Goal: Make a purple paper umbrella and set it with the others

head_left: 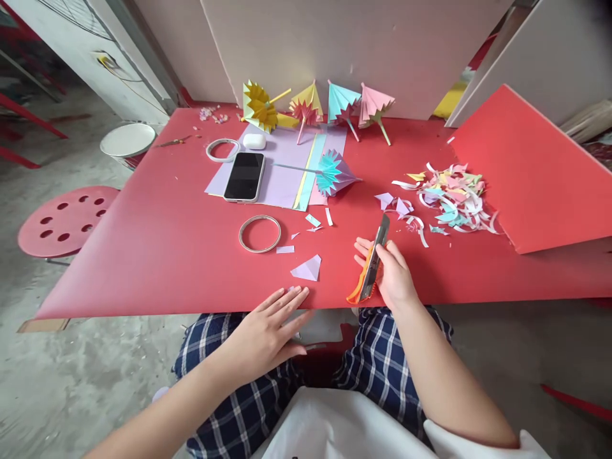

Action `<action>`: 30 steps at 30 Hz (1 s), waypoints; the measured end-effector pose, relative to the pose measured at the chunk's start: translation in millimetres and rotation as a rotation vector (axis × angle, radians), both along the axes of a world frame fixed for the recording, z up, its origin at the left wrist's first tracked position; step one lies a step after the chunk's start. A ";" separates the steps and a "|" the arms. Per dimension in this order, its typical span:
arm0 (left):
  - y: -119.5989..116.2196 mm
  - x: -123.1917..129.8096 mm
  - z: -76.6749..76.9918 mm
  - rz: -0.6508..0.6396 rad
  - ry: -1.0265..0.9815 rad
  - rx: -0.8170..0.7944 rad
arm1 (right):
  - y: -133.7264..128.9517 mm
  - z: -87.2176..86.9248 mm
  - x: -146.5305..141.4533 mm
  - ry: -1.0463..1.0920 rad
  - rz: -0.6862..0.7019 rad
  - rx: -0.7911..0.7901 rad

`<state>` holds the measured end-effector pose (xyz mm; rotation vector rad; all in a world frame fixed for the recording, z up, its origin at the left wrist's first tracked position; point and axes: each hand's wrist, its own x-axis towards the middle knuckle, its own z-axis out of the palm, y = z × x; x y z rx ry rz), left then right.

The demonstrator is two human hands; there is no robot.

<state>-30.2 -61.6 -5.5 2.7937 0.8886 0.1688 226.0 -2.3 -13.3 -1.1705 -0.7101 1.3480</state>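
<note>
In my right hand (393,273) is an orange utility knife (371,266), held above the near edge of the red table, its metal end pointing up and away. My left hand (275,328) lies flat at the table's front edge, fingers stretched out and holding nothing. A small lilac paper piece (307,268) rests just beyond its fingertips. Several little paper offcuts (313,220) and a tape roll (240,234) are farther out. Behind them a purple and blue paper umbrella (335,173) lies on its side on coloured paper sheets (282,185).
Along the back stand several folded paper umbrellas (344,102). A phone (245,177), an earbud case (254,141) and a second tape ring (209,150) sit at left. Paper scraps (459,197) heap up at right, beside a slanted red board (535,172). A red stool (67,220) stands left.
</note>
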 end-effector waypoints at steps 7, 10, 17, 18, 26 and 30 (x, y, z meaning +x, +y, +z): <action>36.3 -34.3 5.0 0.193 -0.161 -0.034 | 2.3 -2.2 3.7 -0.021 -0.077 0.053; 48.3 -39.8 1.5 0.382 -0.291 0.086 | 0.3 1.3 2.9 -0.008 -0.078 0.020; 73.9 -8.9 13.2 0.585 -0.209 0.500 | -4.6 4.5 2.9 -0.101 -0.015 0.010; 76.3 -3.6 14.9 0.498 -0.215 0.488 | -5.1 4.3 3.0 -0.103 -0.002 0.017; 76.7 23.4 3.6 -0.039 -0.121 0.173 | -13.4 9.8 3.3 -0.200 0.045 -0.020; 73.7 44.8 -3.7 0.153 -0.021 0.193 | -17.2 13.1 2.7 -0.273 0.072 -0.012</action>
